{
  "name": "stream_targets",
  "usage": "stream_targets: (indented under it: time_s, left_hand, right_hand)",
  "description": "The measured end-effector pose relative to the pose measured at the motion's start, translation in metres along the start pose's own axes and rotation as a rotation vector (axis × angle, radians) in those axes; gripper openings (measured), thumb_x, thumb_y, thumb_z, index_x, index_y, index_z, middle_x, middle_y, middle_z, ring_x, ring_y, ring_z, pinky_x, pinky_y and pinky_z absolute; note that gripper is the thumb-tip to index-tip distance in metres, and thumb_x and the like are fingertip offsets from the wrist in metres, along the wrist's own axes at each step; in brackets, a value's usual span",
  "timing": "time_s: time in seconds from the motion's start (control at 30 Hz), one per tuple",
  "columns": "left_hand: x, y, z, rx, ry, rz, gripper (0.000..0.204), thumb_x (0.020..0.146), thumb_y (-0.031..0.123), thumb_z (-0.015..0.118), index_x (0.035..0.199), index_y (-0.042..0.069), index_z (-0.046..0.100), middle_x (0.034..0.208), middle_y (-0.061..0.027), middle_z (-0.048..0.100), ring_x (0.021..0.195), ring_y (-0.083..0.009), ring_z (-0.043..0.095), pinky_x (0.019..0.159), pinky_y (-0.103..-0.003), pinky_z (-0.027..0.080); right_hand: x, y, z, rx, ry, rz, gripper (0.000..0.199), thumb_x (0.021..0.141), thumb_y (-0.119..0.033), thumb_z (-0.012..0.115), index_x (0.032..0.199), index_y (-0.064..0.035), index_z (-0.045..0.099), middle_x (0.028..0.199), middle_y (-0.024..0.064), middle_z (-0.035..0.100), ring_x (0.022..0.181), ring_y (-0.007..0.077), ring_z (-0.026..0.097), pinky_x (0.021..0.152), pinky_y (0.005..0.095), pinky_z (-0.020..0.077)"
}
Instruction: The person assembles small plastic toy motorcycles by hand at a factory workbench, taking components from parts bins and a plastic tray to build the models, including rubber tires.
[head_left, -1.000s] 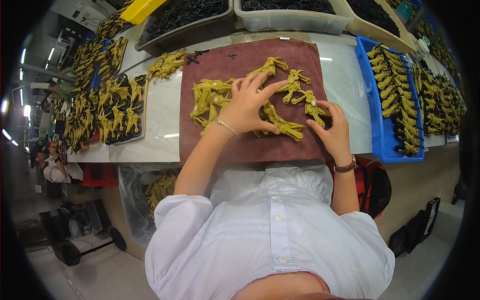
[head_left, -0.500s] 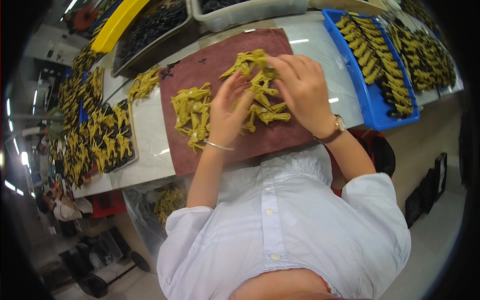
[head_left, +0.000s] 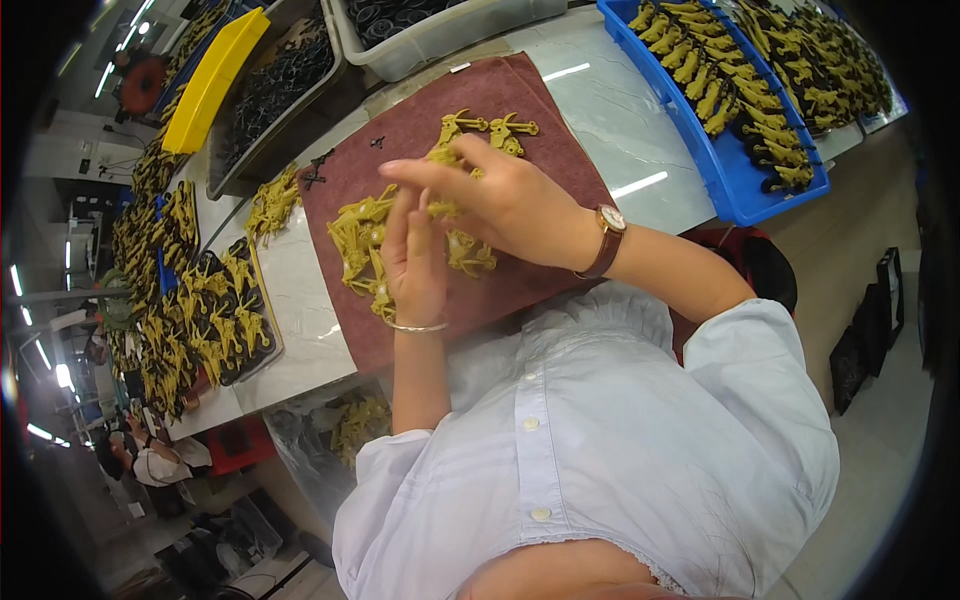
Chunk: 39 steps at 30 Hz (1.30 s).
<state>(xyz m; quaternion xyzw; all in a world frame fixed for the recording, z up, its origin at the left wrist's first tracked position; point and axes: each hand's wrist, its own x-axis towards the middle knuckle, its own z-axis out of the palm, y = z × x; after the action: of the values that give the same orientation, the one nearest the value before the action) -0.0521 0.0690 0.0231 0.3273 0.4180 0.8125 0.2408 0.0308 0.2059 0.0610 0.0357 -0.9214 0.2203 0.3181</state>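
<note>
A dark red mat (head_left: 420, 130) lies on the white table (head_left: 620, 110) and carries several olive-yellow moulded plastic parts (head_left: 355, 235). My left hand (head_left: 412, 262), with a thin bracelet at the wrist, rests on the mat among the parts, its fingers pointing away from me. My right hand (head_left: 500, 195), with a brown-strapped watch on its wrist, reaches across above the left hand and pinches a yellow part (head_left: 445, 160) between its fingertips. Two more yellow parts (head_left: 490, 127) lie just beyond the fingers.
A blue tray (head_left: 745, 195) with rows of yellow parts stands at the right. A black tray (head_left: 215, 310) of the same parts and a loose heap (head_left: 270, 200) lie at the left. Grey bins (head_left: 440, 35) with dark pieces and a yellow tray (head_left: 210, 85) stand behind.
My right hand has moved left across the mat and now overlaps the left hand, pinching a part. The view has tilted and shifted to the right.
</note>
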Motion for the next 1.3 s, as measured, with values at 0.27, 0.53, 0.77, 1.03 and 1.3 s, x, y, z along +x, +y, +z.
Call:
stream_targets:
  time_s: [0.27,0.53,0.77,1.03,1.3]
  left_hand:
    - [0.007,-0.003,-0.005,0.146,0.152,-0.289,0.032,0.099,0.016,0.052,0.126,0.000,0.054,0.130,-0.0137,0.056,0.108,-0.0181,0.060,0.089,-0.030,0.053]
    - [0.009,-0.004,-0.013,0.122,0.191,-0.260,0.027,0.099,0.017,0.053,0.116,-0.003,0.059,0.127,-0.0155,0.057,0.102,-0.0174,0.062,0.089,-0.031,0.052]
    - [0.008,-0.013,0.001,0.081,0.155,-0.306,0.024,0.101,0.018,0.050,0.118,0.002,0.054,0.124,-0.0115,0.060,0.095,-0.0147,0.063,0.079,-0.028,0.052]
    - [0.016,-0.020,0.012,0.382,0.154,-0.343,0.013,0.103,0.016,0.036,0.109,0.006,0.040,0.091,-0.0047,0.057,0.066,-0.0072,0.051,0.062,-0.023,0.045]
    - [0.086,-0.036,-0.002,0.546,0.133,-0.218,0.014,0.099,0.014,0.047,0.106,0.003,0.047,0.090,-0.0032,0.057,0.070,-0.0056,0.052,0.057,-0.022,0.044]
  right_hand:
    - [-0.032,0.029,0.026,0.915,0.119,0.465,0.063,0.088,-0.003,0.066,0.140,-0.0050,0.029,0.136,0.0102,0.036,0.114,0.0208,0.053,0.097,0.0352,0.0492]
    - [-0.052,0.034,-0.010,0.689,-0.048,0.319,0.040,0.086,0.003,0.052,0.126,0.0012,0.056,0.128,0.0167,0.057,0.121,0.0244,0.054,0.094,0.0306,0.0460]
    - [-0.060,0.027,-0.004,0.208,0.095,0.063,0.030,0.079,0.004,0.067,0.109,-0.0030,0.065,0.107,0.0155,0.068,0.093,0.0310,0.067,0.078,0.0366,0.0550]
    - [-0.055,0.029,0.000,0.329,0.099,0.251,0.023,0.085,0.002,0.062,0.107,0.0016,0.062,0.100,0.0173,0.068,0.081,0.0262,0.069,0.070,0.0316,0.0559]
    - [-0.024,0.128,-0.023,0.278,0.396,0.581,0.019,0.095,-0.017,0.057,0.100,-0.0006,0.065,0.076,0.0118,0.067,0.071,0.0209,0.070,0.059,0.0304,0.0536]
